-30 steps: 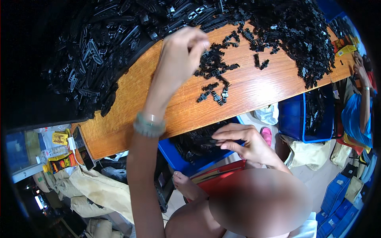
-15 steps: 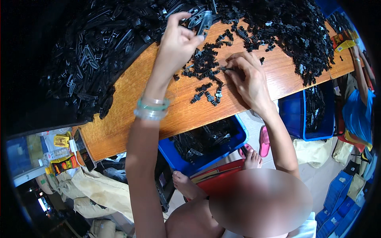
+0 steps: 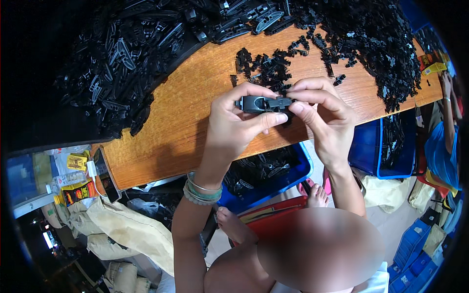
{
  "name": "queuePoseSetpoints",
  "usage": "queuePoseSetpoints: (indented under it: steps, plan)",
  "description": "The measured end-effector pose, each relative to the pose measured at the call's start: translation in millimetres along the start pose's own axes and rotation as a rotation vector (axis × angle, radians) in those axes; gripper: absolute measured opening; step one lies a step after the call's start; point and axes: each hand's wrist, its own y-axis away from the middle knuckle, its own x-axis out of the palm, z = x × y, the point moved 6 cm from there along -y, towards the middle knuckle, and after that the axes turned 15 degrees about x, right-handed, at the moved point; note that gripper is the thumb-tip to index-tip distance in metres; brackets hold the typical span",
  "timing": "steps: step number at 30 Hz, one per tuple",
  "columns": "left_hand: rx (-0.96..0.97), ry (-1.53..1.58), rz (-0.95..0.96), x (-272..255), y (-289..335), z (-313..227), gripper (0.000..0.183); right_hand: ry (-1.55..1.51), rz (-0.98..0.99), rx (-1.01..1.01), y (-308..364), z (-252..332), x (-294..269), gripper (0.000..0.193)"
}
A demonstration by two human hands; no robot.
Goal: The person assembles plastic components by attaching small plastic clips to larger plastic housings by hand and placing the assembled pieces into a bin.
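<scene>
My left hand (image 3: pixel 230 122) is closed around a long black plastic part (image 3: pixel 254 103), held level above the table's front. At that part's right end sits a small black plastic clip (image 3: pixel 280 103). My right hand (image 3: pixel 326 116) pinches the clip with thumb and fingertips, so the two pieces touch between my hands; how far they fit together I cannot tell. Just beyond my fingers lies a loose cluster of similar small black clips (image 3: pixel 271 68) on the wooden table (image 3: pixel 181 107).
Long black parts (image 3: pixel 117 53) are heaped at the far left, small clips (image 3: pixel 378 53) at the far right. A blue bin (image 3: pixel 307 168) with black parts stands under the table edge, another blue bin (image 3: pixel 364 151) to the right. A co-worker's arm (image 3: pixel 447 97) shows at far right.
My left hand has come down from the heap with the long part toward the table's front. My right hand has lifted a clip from the table and brought it against that part.
</scene>
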Motion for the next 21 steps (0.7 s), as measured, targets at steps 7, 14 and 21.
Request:
queuePoseSetpoints:
  steps: [7,14,21]
  plan:
    - [-0.064,0.097,-0.01,0,4,-6,0.025,0.329,-0.098,-0.159,5,4,4,0.01]
    - [-0.014,0.06,-0.056,-6,6,-10,0.022,0.273,-0.004,-0.063,3,-2,7,0.021]
    - [0.015,-0.046,0.177,7,-8,-17,0.018,0.073,0.013,0.218,9,-16,-9,0.017]
